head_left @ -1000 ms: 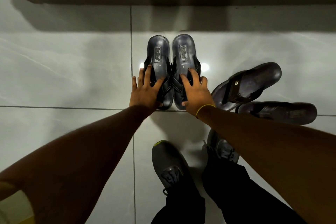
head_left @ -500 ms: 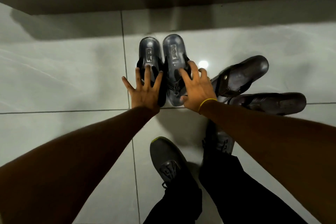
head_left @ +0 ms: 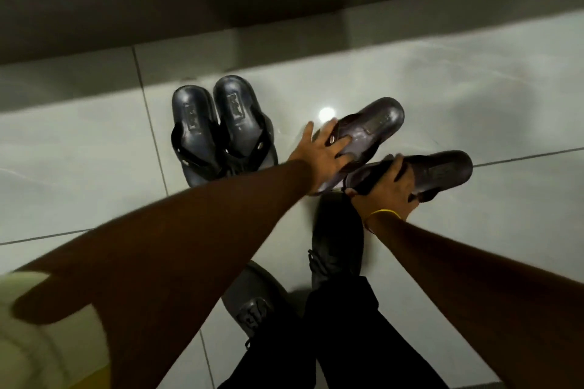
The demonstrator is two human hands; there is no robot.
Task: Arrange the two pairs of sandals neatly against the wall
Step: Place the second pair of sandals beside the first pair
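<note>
A black pair of sandals lies side by side on the white floor tiles, heels toward the wall, with no hand on it. To its right lie two dark brown sandals at an angle to each other. My left hand rests flat on the strap of the nearer-to-wall brown sandal, fingers spread over it. My right hand, with a yellow band at the wrist, grips the other brown sandal at its strap end.
My own two dark shoes and black trouser legs stand just below the hands. The dark base of the wall runs across the top. White tiled floor stretches to the left and right of the sandals.
Both hands left the black pair and moved right onto the brown sandals. The camera swung, so the black pair now sits further left in view.
</note>
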